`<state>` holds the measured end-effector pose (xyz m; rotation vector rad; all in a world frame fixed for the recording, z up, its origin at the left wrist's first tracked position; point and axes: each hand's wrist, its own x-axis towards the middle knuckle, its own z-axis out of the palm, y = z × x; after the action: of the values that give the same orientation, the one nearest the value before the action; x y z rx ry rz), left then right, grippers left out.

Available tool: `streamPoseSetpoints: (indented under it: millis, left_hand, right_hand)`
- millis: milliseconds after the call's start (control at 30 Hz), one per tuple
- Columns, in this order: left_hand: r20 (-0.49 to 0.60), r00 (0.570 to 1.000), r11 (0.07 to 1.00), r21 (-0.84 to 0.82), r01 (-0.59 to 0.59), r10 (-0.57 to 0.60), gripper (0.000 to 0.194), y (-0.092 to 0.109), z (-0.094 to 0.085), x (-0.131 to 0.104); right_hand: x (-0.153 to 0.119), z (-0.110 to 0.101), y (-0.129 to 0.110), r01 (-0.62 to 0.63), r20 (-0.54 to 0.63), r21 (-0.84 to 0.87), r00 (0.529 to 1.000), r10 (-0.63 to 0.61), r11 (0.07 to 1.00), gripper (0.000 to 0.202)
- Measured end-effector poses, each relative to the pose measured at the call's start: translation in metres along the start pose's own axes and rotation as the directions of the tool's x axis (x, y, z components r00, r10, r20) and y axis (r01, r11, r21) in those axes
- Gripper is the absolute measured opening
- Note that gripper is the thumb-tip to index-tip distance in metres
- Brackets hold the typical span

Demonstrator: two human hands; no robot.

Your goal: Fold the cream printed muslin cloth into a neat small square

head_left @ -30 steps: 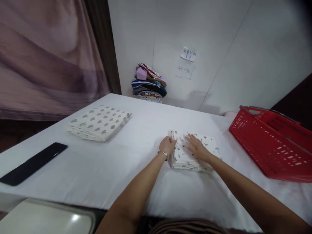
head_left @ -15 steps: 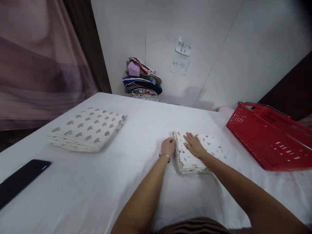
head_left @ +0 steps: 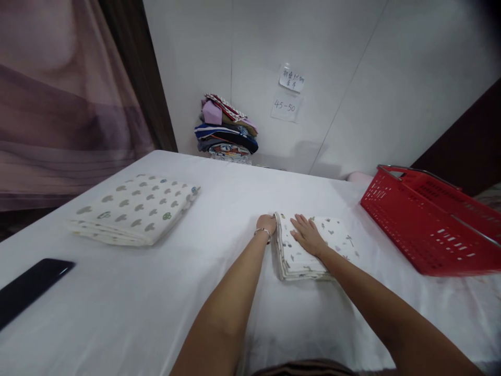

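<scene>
A white folded cloth (head_left: 301,262) with small green and grey printed motifs lies on the white-covered table. At its left edge is my left hand (head_left: 266,223), fingers closed on the layered edge near the far corner; the fingertips are partly hidden. Flat on top of the cloth rests my right hand (head_left: 308,236), its fingers spread. A second folded cloth (head_left: 136,203), cream with grey mushroom-like shapes and a few green ones, lies apart on the left of the table.
A red plastic basket (head_left: 415,224) with metal handles stands at the right. A black flat device (head_left: 31,287) lies at the left front. Folded fabrics (head_left: 227,128) are stacked by the back wall, near two paper notes (head_left: 287,104). A curtain (head_left: 70,104) hangs at the left.
My left hand has shifted slightly up along the cloth's left edge toward its far corner. My right hand stays flat on the cloth. The whole view has shifted a little.
</scene>
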<state>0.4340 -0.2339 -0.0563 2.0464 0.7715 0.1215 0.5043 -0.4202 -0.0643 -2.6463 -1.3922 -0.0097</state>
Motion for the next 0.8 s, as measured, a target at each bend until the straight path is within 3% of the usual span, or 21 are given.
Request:
streamPoseSetpoints:
  millis: [200,367,567,800]
  left_hand:
    - [-0.074,0.996,0.999,-0.008,-0.05,0.049,0.024,-0.001,0.001,0.003]
    - [-0.061,0.99,0.991,-0.029,-0.128,0.126,0.026,-0.005,0.003,0.004]
    - [-0.005,0.994,0.994,0.029,-0.105,0.105,0.018,-0.003,0.002,0.011]
    - [-0.09,0.987,0.985,0.115,-0.126,0.136,0.018,-0.001,0.002,0.009]
  right_hand:
    - [0.0,0.0,0.0,0.009,-0.012,0.004,1.0,-0.009,1.0,0.057]
    - [0.0,-0.002,-0.001,0.007,0.003,0.01,1.0,-0.007,1.0,0.058]
    - [0.0,-0.001,-0.001,0.019,-0.013,-0.014,1.0,-0.019,1.0,0.055]
    - [0.001,-0.002,-0.001,0.019,-0.004,-0.018,1.0,-0.019,1.0,0.056]
